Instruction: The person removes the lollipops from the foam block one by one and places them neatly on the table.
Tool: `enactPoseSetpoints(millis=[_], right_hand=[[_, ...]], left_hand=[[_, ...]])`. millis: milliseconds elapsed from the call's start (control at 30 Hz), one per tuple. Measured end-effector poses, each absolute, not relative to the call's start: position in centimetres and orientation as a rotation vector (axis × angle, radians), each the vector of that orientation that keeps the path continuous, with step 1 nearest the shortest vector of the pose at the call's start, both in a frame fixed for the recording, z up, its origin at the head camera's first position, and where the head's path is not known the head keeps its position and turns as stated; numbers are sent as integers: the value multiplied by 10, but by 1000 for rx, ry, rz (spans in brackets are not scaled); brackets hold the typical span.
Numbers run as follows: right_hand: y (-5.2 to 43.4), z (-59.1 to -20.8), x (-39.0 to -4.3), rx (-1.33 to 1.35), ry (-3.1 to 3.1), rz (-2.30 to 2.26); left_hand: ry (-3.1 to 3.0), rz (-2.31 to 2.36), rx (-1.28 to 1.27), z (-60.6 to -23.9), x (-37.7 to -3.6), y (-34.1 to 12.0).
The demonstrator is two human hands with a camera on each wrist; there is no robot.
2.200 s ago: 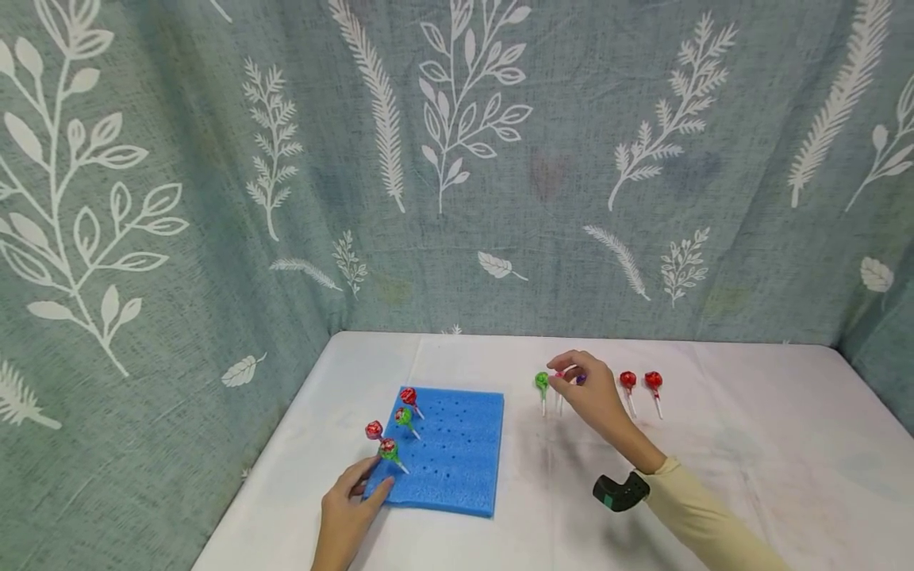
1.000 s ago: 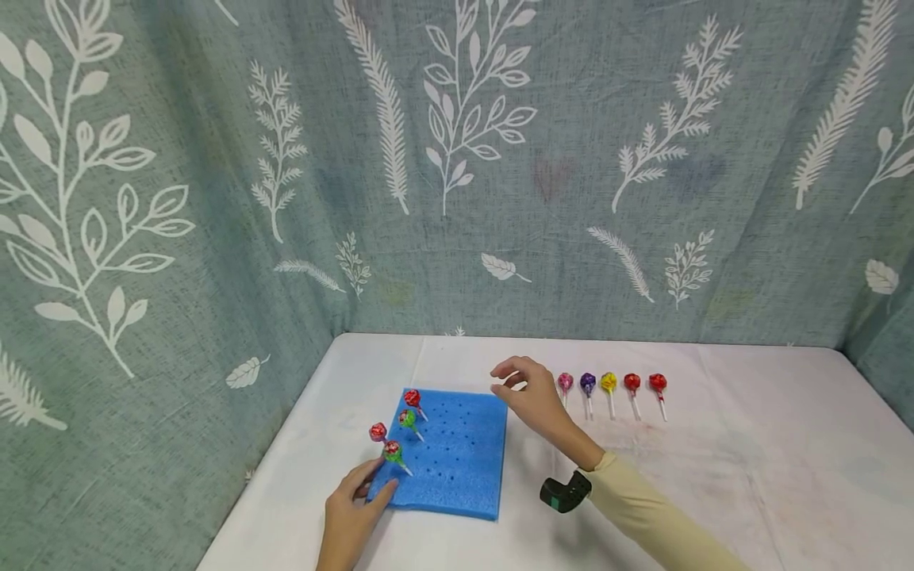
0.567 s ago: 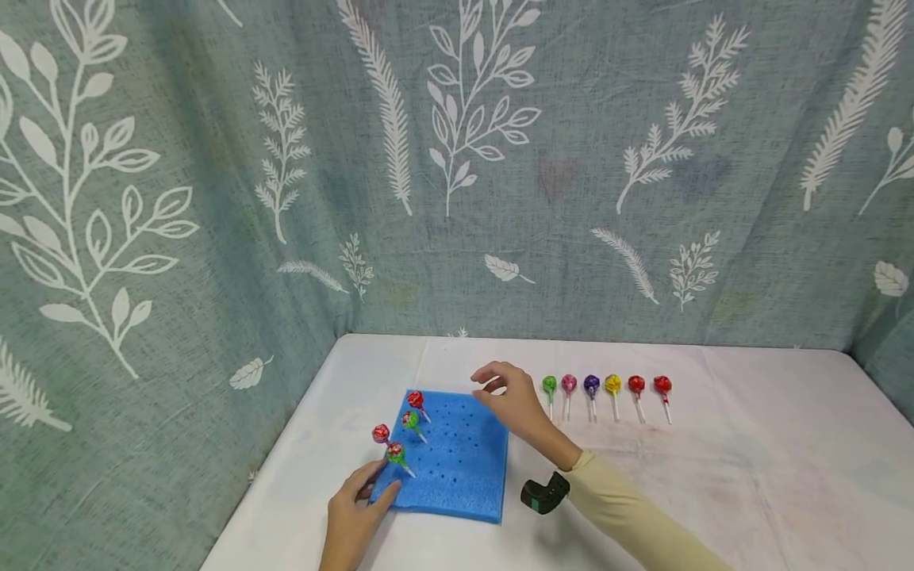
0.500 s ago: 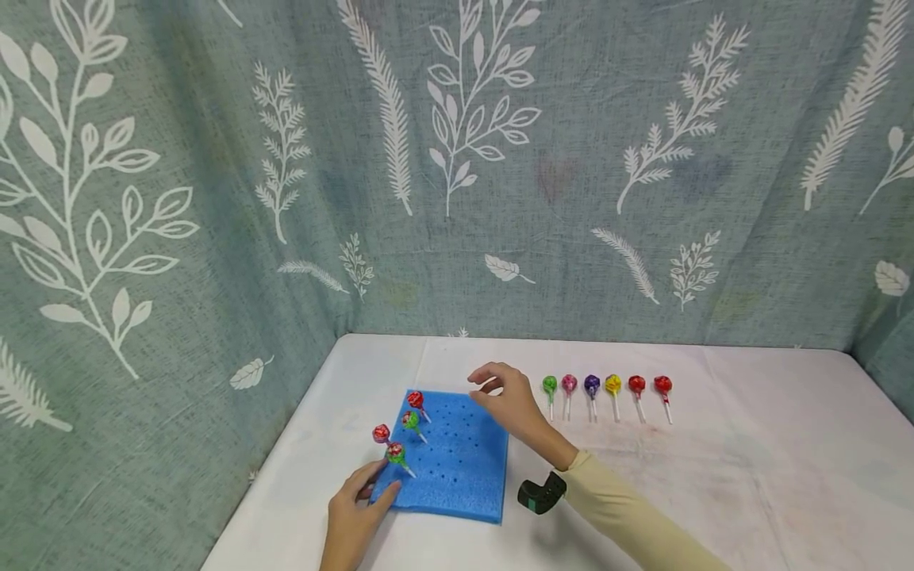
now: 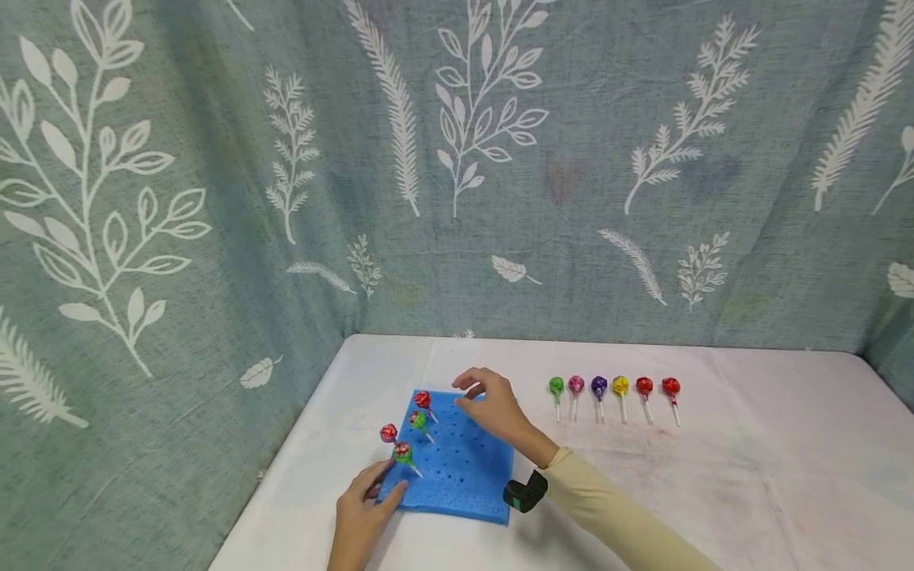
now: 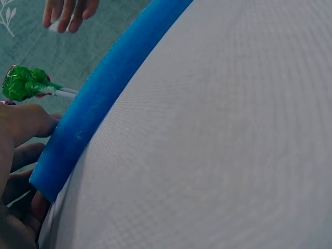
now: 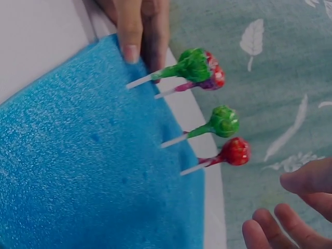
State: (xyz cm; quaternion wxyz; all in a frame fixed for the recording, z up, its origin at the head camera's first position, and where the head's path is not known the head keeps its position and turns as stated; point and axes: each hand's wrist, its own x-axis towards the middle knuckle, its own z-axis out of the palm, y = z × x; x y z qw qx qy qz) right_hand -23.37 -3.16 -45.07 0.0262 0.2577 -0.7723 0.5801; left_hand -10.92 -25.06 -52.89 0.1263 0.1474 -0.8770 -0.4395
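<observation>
A blue foam board (image 5: 464,493) with rows of small holes lies on the white table. Along its left side stand lollipops on sticks: a red one (image 5: 423,400), a green one (image 5: 417,420), a red-and-purple one (image 5: 389,433) and a green-and-red one (image 5: 403,453). My left hand (image 5: 360,511) grips the board's near left corner, thumb on top and fingers at the side edge. Over the board's far edge hovers my right hand (image 5: 493,408), holding nothing, its fingers loosely bent and apart. In the right wrist view its fingertips are clear of the red lollipop (image 7: 237,151).
Right of the board a row of lollipops lies on the table (image 5: 714,492): green (image 5: 556,385), pink (image 5: 576,385), purple (image 5: 599,386), yellow (image 5: 620,385) and two red, one at the row's end (image 5: 671,386). A patterned curtain (image 5: 543,262) hangs behind and at the left.
My right hand has moved left, from above the lollipop row to over the foam board's far edge, carrying nothing. The left hand keeps its grip on the corner. The lollipops look unmoved.
</observation>
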Motion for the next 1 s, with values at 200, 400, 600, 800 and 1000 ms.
enactPoseSetpoints(millis=[200,400,600,800,1000], right_hand=[[-40,-460,-239,841,-2390,1794],[-58,-477,-245,854,-2442,1773],[-76,-485,-245,915,-2473,1720],[-86,-486,-243,1047,-2510,1601],[-89,-490,-243,1051,-2443,1649]], left_hand=[[-2543,-1260,366,-529,-112,-250],[-2553,-1255,386,-529,-111,-250],[-2556,-1251,416,-529,-108,-251],[-2544,-1248,412,-529,-105,-251],[-2559,-1243,413,-529,-106,-250]])
